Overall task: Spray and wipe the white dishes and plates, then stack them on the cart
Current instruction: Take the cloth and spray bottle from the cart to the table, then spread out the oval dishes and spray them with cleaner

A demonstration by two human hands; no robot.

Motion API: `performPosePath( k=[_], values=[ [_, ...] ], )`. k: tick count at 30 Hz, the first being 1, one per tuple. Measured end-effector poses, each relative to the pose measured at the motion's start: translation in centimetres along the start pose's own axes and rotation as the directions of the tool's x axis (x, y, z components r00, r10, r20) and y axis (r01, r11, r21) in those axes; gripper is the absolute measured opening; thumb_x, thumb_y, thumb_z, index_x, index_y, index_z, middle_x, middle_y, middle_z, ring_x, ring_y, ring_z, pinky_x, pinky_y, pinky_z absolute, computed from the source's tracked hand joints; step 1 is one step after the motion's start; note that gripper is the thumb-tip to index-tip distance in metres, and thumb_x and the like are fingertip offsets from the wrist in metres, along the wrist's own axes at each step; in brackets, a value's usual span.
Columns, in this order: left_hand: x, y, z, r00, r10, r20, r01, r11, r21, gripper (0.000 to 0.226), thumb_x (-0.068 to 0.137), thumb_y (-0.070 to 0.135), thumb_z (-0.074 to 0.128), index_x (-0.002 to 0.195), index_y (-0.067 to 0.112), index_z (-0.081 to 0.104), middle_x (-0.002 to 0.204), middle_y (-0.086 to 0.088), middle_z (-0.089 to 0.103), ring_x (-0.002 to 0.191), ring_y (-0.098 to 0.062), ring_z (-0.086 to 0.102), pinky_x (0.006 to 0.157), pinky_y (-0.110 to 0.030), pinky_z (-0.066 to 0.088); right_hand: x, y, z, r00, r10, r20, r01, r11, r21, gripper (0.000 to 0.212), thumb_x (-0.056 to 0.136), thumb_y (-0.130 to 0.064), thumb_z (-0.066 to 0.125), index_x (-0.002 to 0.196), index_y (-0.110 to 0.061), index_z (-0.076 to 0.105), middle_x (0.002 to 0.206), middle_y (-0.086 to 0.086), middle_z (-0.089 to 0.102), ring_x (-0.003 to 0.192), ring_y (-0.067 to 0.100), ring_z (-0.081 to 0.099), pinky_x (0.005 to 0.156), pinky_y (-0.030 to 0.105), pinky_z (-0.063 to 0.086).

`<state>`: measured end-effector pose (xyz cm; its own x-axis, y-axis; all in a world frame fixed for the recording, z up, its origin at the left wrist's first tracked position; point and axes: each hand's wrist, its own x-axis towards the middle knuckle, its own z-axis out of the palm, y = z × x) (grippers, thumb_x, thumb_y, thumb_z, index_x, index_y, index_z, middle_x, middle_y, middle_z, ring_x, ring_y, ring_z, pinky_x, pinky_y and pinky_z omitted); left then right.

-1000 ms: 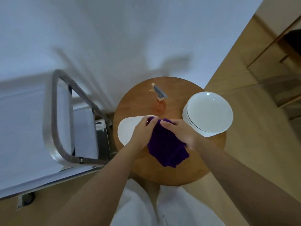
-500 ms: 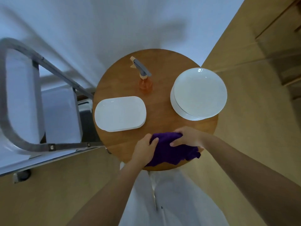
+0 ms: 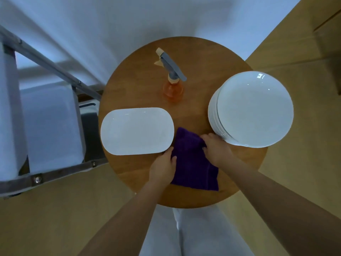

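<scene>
From the head camera you are looking almost straight down on a round wooden table [image 3: 184, 52], and both of your hands are on a purple cloth [image 3: 191, 163] spread on its near half. Your left hand [image 3: 162, 168] lies along the cloth's left edge with the thumb curled over onto the fabric, pinching it; your right hand [image 3: 217, 149] has its fingers bent down onto the cloth's upper right corner, gripping the bunched fabric there. The cloth looks thick and deep violet, roughly rectangular, creased where your fingers gather it, and its far corner lies just beside the oval dish [image 3: 136, 131]. That dish sits on the table's left side: plain white, glossy, a long rounded shape with a shallow rim, and it overhangs the table edge slightly. On the right stands a stack of round white plates [image 3: 254, 109], several deep (the exact count is hard to read), with a small light glint near the far rim of the top one; your right hand is just beside its near edge. Between dish and stack, farther back, stands a spray bottle [image 3: 172, 89] with orange liquid and a grey trigger head. To the left of the table is the metal-framed cart [image 3: 55, 170] with pale shelves
</scene>
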<state>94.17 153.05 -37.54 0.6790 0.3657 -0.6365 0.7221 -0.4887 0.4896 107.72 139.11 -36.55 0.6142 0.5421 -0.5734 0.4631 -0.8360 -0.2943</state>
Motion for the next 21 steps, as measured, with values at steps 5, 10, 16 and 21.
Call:
performPosePath(
  k=[5,10,16,21],
  values=[
    [-1.7,-2.6,-1.0,0.995,-0.067,-0.078,0.044,0.965,-0.257,0.031,0.096,0.027,0.052,0.126,0.017,0.055,0.119,0.001,0.059,0.101,-0.01,0.054,0.086,-0.026,0.045,0.4,-1.1,0.0,0.997,0.072,0.01,-0.071,0.993,-0.099,0.028,0.093,-0.013,0.043,0.122,-0.013,0.047,0.113,0.008,0.051,0.1,0.023,0.05,0.081,0.034,0.046],
    [-3.0,-6.2,-5.1,0.914,-0.344,-0.217,0.172,0.81,-0.56,0.01,0.091,0.034,0.06,0.096,0.027,0.056,0.094,0.008,0.062,0.097,-0.02,0.061,0.078,-0.03,0.046,0.9,-4.5,-0.3,0.982,0.097,-0.163,-0.064,0.977,0.201,0.038,0.091,-0.012,0.048,0.128,-0.007,0.045,0.129,0.012,0.046,0.115,0.024,0.044,0.094,0.029,0.036],
    [-1.3,-6.8,-9.7,0.785,-0.615,0.075,0.298,0.267,-0.917,0.066,0.09,0.049,0.056,0.145,0.026,0.027,0.123,0.0,0.047,0.111,-0.032,0.055,0.094,-0.054,0.048,1.9,-10.4,-0.9,0.962,0.215,0.171,-0.252,0.446,0.859,0.062,0.091,-0.043,0.052,0.143,-0.018,0.03,0.138,-0.002,0.042,0.127,0.019,0.042,0.101,0.033,0.039],
    [0.0,-5.8,-10.2,0.807,-0.576,0.134,0.25,0.126,-0.96,0.065,0.088,0.046,0.061,0.142,0.031,0.028,0.125,0.001,0.044,0.11,-0.028,0.047,0.093,-0.052,0.048,2.5,-12.2,-0.3,0.979,0.158,0.129,-0.177,0.339,0.924,0.04,0.088,-0.034,0.062,0.125,-0.031,0.046,0.116,-0.011,0.057,0.099,0.005,0.058,0.073,0.019,0.051]
  ],
)
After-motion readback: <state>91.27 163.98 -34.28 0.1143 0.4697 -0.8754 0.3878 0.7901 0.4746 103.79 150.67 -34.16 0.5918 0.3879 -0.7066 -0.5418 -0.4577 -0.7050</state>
